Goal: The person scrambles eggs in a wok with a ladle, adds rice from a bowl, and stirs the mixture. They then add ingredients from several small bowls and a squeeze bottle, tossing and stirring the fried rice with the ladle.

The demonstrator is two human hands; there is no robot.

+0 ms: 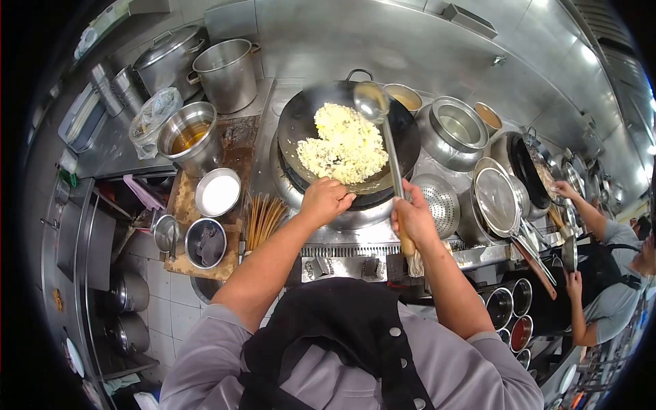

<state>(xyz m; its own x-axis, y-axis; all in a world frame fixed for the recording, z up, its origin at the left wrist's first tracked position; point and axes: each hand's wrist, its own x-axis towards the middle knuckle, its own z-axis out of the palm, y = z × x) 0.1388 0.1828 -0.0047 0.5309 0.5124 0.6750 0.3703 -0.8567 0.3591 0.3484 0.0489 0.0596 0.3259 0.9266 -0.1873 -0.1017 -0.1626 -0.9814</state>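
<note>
A black wok (403,137) sits on the burner in front of me, with pale yellow fried rice (345,143) heaped in its middle. My left hand (328,201) is closed at the wok's near rim; the exact part under its fingers is hidden. In my right hand (415,215) is the wooden handle of a long steel ladle (394,154), my fingers wrapped round it. The ladle's bowl, slightly blurred, is raised over the far right part of the wok, beside the rice.
Left of the wok stand a bowl of white powder (218,193), a pot of amber liquid (190,137) and a bundle of sticks (265,222). Strainers (497,201) and a perforated ladle (435,205) lie to the right. Another person (601,253) works at a wok further right.
</note>
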